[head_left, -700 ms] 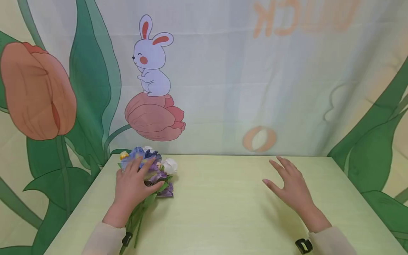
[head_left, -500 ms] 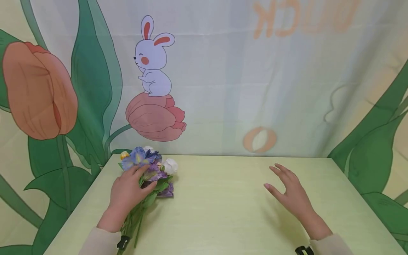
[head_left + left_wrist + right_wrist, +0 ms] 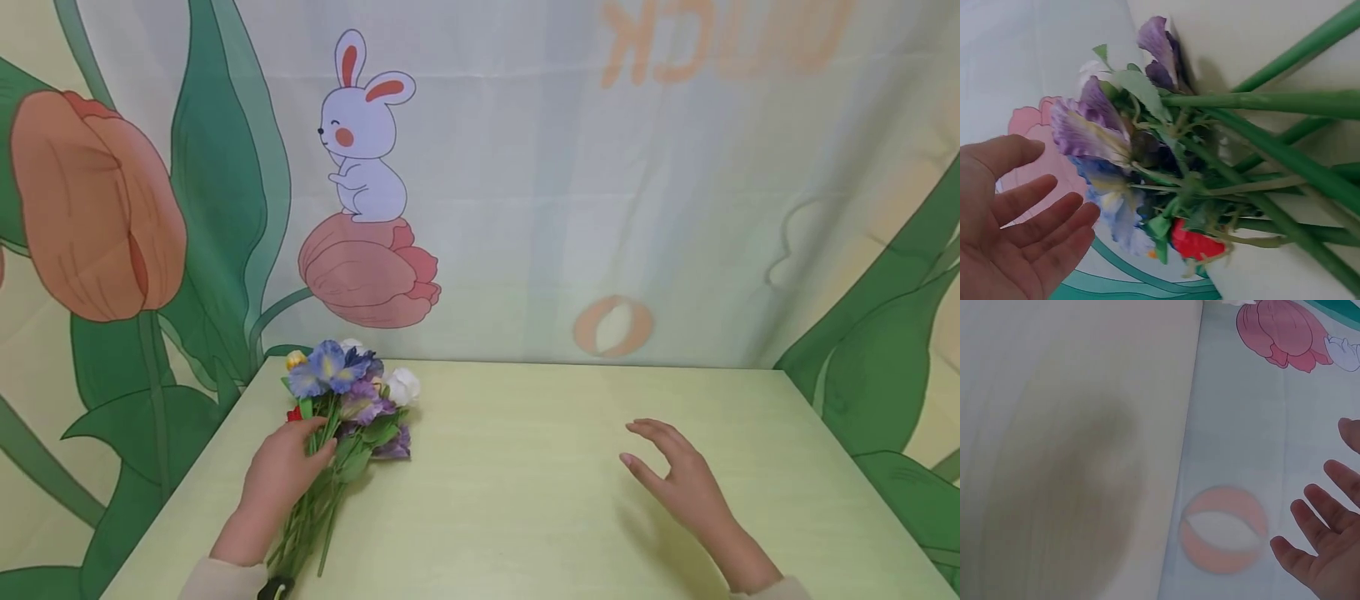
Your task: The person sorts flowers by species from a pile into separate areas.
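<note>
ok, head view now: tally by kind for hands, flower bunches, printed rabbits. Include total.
Hands: 2 (left hand, right hand)
Flower bunch: 1
Printed rabbit: 1
Total: 4

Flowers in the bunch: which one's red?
The red flower at the left edge of the bunch, head view, just beyond the left hand; other blooms are blue, purple, white or yellow.
</note>
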### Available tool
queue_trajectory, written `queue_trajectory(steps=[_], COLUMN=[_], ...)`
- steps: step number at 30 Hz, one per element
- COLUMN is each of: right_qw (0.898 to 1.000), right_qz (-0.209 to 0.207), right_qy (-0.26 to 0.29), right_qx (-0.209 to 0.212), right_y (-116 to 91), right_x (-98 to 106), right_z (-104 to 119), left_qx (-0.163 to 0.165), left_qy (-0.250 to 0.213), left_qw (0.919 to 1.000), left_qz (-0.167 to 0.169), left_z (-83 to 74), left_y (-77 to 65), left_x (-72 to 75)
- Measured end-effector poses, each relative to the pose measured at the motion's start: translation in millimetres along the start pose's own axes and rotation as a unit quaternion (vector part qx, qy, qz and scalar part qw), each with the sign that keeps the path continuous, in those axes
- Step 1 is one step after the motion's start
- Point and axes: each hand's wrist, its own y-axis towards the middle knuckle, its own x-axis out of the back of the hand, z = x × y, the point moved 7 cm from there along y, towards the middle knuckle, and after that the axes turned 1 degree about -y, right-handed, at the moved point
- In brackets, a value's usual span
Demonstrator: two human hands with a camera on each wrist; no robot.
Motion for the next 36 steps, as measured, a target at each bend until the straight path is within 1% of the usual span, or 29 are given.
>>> queue_trajectory(steps=[6, 12, 18, 21, 25, 31, 36], right_qw=[0.999, 0.996, 0.996, 0.995, 0.994, 0.992, 0.992], right_qz=[0.021, 0.049, 0.064, 0.064, 0.07, 0.082, 0.08], right_qy=[0.0, 0.028, 0.032, 0.037, 0.049, 0.057, 0.056], right_qx=[-0.038, -0.064, -0.062, -0.059, -0.067, -0.081, -0.077], right_y=[-7.3, -11.4, -11.0, -10.3, -10.2, -10.5, -6.8], right_x=[-7.0, -12.1, -15.7, -16.2, -17.0, -17.7, -15.5], right_z=[-0.3, -2.1, -1.9, -1.5, -2.2, -3.6, -2.3], left_qx=[0.022, 0.037, 0.057, 0.059, 0.057, 0.057, 0.046], left_qy=[-0.03, -0.038, -0.043, -0.038, -0.033, -0.038, -0.036], left_qw=[0.9992, 0.9984, 0.9968, 0.9966, 0.9966, 0.9967, 0.9976], left_qz=[0.01, 0.021, 0.035, 0.042, 0.048, 0.043, 0.037], left_z=[15.7, 22.1, 29.1, 34.2, 40.0, 40.8, 31.5], left_y=[3.6, 12.1, 21.6, 24.4, 27.6, 29.6, 27.0], left_x=[-6.3, -14.3, -21.2, -24.3, -28.4, -28.0, -18.1])
